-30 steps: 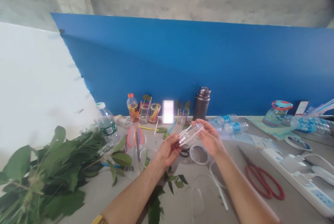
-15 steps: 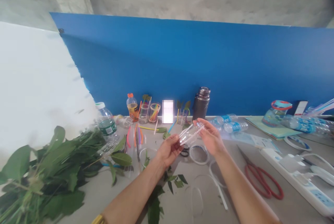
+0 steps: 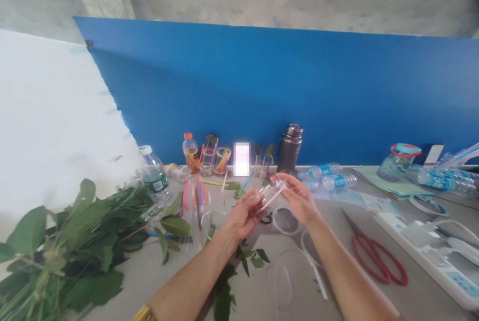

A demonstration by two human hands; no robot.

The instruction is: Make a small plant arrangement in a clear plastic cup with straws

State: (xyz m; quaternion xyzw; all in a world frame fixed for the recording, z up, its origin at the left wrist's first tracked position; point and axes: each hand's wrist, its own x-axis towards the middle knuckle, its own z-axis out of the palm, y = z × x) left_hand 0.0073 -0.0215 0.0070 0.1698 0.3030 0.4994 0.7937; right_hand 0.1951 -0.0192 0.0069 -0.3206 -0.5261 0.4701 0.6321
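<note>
A clear plastic bottle piece [image 3: 268, 193] is held tilted above the middle of the table. Its lower left end sits in my left hand [image 3: 244, 215], whose fingers are curled round it. At the upper right end, my right hand [image 3: 298, 200] pinches the plastic. A thin white strip [image 3: 273, 198] runs along the bottle piece between both hands; how it is fixed cannot be made out. Just below lies a roll of white tape [image 3: 286, 221], with black scissor handles partly hidden behind my left fingers. Cut green leaves [image 3: 257, 259] lie under my left forearm.
Leafy branches [image 3: 63, 241] cover the left side. Bottles, cups of colored straws [image 3: 223, 159] and a dark thermos [image 3: 290, 147] line the blue panel. Red-handled scissors [image 3: 377, 256] and a white power strip [image 3: 422, 256] lie at right.
The bottle piece has been turned in my hands, its right end now tipped more toward the panel. My right hand has shifted slightly left and its fingers have closed in.
</note>
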